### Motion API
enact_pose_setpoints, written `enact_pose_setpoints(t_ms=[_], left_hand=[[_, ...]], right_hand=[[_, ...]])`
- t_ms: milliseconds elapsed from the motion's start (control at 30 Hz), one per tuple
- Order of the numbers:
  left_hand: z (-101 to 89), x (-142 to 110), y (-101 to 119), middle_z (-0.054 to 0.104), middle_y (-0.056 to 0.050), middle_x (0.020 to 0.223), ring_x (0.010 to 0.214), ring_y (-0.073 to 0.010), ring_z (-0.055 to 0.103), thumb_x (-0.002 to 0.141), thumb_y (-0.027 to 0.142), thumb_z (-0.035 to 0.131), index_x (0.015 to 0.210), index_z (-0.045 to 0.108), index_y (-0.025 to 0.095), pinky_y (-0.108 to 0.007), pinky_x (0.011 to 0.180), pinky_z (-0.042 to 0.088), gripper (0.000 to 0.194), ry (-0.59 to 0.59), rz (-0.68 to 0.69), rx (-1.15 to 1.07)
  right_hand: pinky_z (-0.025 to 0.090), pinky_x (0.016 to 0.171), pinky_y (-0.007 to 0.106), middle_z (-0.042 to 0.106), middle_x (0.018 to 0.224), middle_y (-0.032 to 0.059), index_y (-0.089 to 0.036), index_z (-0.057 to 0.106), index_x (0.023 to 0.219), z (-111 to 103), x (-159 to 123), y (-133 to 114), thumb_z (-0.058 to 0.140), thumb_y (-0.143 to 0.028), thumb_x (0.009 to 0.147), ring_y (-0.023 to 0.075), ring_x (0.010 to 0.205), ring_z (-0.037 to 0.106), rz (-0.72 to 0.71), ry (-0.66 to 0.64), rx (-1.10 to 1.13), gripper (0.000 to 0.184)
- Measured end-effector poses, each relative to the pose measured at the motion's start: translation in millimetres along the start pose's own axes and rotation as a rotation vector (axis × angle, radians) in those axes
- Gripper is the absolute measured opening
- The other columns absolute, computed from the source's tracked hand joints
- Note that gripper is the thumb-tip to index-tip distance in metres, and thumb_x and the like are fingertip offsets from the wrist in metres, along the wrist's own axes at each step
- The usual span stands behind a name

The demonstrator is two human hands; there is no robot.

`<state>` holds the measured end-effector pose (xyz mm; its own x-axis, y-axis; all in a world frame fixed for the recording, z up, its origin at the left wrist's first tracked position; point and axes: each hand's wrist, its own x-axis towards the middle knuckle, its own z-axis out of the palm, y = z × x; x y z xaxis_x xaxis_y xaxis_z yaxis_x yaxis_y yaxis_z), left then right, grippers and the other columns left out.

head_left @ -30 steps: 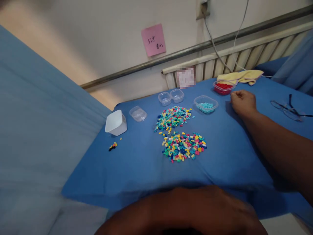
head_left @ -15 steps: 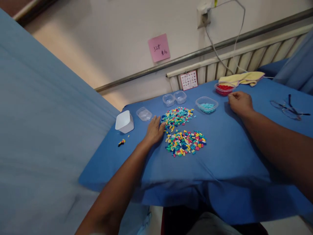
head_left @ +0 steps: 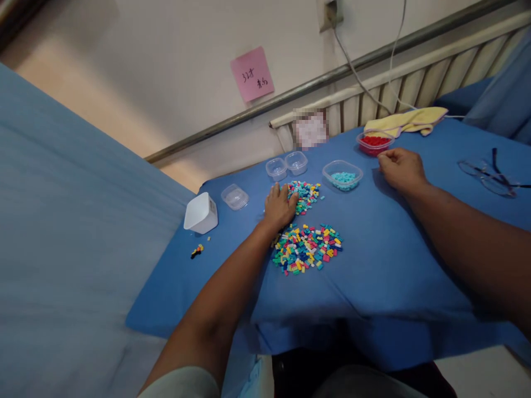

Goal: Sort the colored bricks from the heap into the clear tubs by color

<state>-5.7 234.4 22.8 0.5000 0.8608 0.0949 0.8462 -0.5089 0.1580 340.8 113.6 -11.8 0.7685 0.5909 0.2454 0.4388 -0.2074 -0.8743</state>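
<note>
My left hand [head_left: 280, 207] lies palm down on the left part of the upper pile of small toy building bricks [head_left: 307, 194], fingers apart. It covers some of the mixed bricks. Closer to me spreads a second mixed pile of bricks [head_left: 309, 250]. My right hand [head_left: 400, 167] rests with thumb and fingers pinched together; whatever they hold, if anything, cannot be made out. Just beyond those fingertips stands a clear tub [head_left: 372, 151] of red bricks [head_left: 375, 141]. Left of it, another clear tub [head_left: 328, 178] contains light blue bricks [head_left: 345, 178].
Two clear tubs [head_left: 286, 164] stand behind the upper pile, with a clear shallow tub [head_left: 235, 197] to their left. A white box [head_left: 201, 214] and several stray bricks [head_left: 198, 251] lie at the left. Eyeglasses [head_left: 489, 178] and a yellow cloth [head_left: 409, 121] lie at the right.
My left hand has moved right, from the upper pile's left edge onto the bricks. My right hand keeps its pinch beside the red tub. The view has shifted slightly.
</note>
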Motion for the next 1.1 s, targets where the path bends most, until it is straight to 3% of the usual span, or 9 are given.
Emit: enact_pose_setpoints(t_ms=[167,467,600,700,900,1000,1100], left_hand=[[-3.1,5.0,18.8,0.033,-0.023,0.181,0.169,-0.0379,0.033,0.117,0.057,0.036,0.171,0.045,0.015,-0.056,0.137,0.028,0.068,-0.035,0.04,0.055],[4.9,14.6,39.8,0.028,-0.024,0.182,0.171,-0.0391,0.027,0.117,0.057,0.035,0.173,0.039,0.008,-0.054,0.139,0.023,0.074,-0.06,0.043,0.095],[1.3,13.9,50.5,0.021,-0.023,0.185,0.173,-0.0413,0.02,0.116,0.063,0.032,0.177,0.032,0.01,-0.059,0.139,0.021,0.081,-0.086,0.031,0.085],[0.9,11.8,61.6,0.018,-0.02,0.186,0.174,-0.0399,0.017,0.116,0.064,0.032,0.177,0.031,0.011,-0.058,0.141,0.019,0.081,-0.09,0.086,0.073],[16.0,8.9,90.4,0.029,-0.018,0.183,0.173,-0.0363,0.023,0.116,0.062,0.027,0.174,0.038,0.007,-0.054,0.141,0.021,0.08,-0.078,0.214,0.115],[17.7,9.5,100.5,0.027,-0.018,0.184,0.173,-0.0354,0.022,0.115,0.065,0.024,0.175,0.036,0.007,-0.057,0.142,0.019,0.084,-0.064,0.197,0.094],[6.8,13.9,97.2,0.02,-0.016,0.186,0.174,-0.0346,0.018,0.115,0.068,0.022,0.178,0.029,0.011,-0.059,0.141,0.018,0.085,-0.123,0.14,-0.028]], right_hand=[[0.049,0.068,0.029,0.076,0.079,0.0049,-0.014,0.081,0.098,-1.1,-1.4,-2.6,0.066,-0.028,0.095,0.0153,0.061,0.055,0.036,-0.018,0.059,0.021],[0.049,0.067,0.028,0.075,0.078,0.0048,-0.015,0.08,0.097,0.9,-0.2,-3.3,0.066,-0.028,0.094,0.0153,0.063,0.057,0.044,-0.043,0.105,0.02],[0.049,0.067,0.028,0.073,0.074,0.0034,-0.015,0.08,0.094,0.0,-0.2,-4.0,0.066,-0.028,0.095,0.0144,0.06,0.056,0.029,-0.035,0.107,0.019],[0.049,0.068,0.028,0.073,0.073,0.0033,-0.014,0.08,0.095,-0.9,-0.3,-5.6,0.067,-0.028,0.094,0.0147,0.06,0.056,0.029,-0.038,0.094,0.019],[0.047,0.067,0.028,0.073,0.075,0.0038,-0.015,0.079,0.092,-3.1,-2.7,-8.0,0.067,-0.028,0.094,0.0151,0.062,0.056,0.02,-0.062,0.077,0.017],[0.047,0.066,0.028,0.074,0.075,0.0041,-0.015,0.079,0.092,-3.9,-5.5,-9.8,0.068,-0.028,0.093,0.0149,0.061,0.056,0.016,-0.062,0.076,0.017],[0.047,0.065,0.028,0.073,0.075,0.0035,-0.015,0.079,0.095,-4.2,-6.9,-10.2,0.067,-0.028,0.093,0.0142,0.06,0.055,0.018,-0.062,0.082,0.018]])
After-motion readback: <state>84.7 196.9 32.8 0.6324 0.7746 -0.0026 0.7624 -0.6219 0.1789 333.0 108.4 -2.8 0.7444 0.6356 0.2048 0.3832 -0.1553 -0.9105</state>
